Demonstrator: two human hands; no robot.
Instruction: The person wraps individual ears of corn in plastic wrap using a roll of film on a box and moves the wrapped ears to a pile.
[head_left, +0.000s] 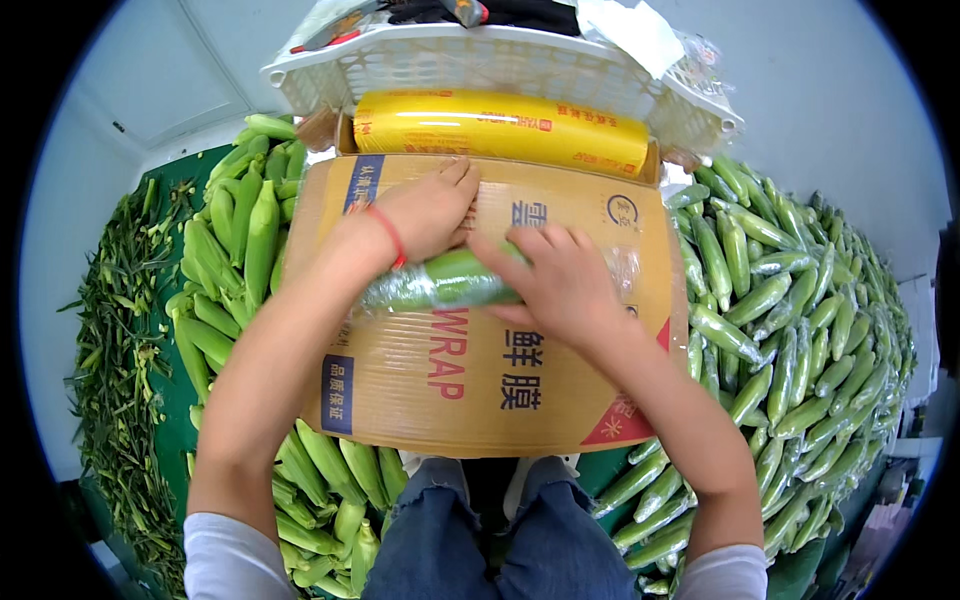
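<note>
An ear of corn in its green husk (450, 281), partly covered in clear plastic film, lies across a cardboard box (465, 405) before me. My right hand (562, 285) is curled over the ear's right end, its fingers slightly blurred. Just above the ear's left part, my left hand (431, 206) rests on the cardboard with its fingers stretched forward; a red band circles that wrist. I cannot tell whether it presses on film. Beyond the cardboard, a yellow roll of plastic wrap (495, 131) lies sideways in the box.
Unwrapped husked corn (259, 225) is heaped on the left, beside husk scraps (120, 330) on a green surface (176, 375). Film-wrapped ears (795, 360) form a large pile on the right. Behind the roll, a white plastic basket (495, 64) holds dark cloth and tools.
</note>
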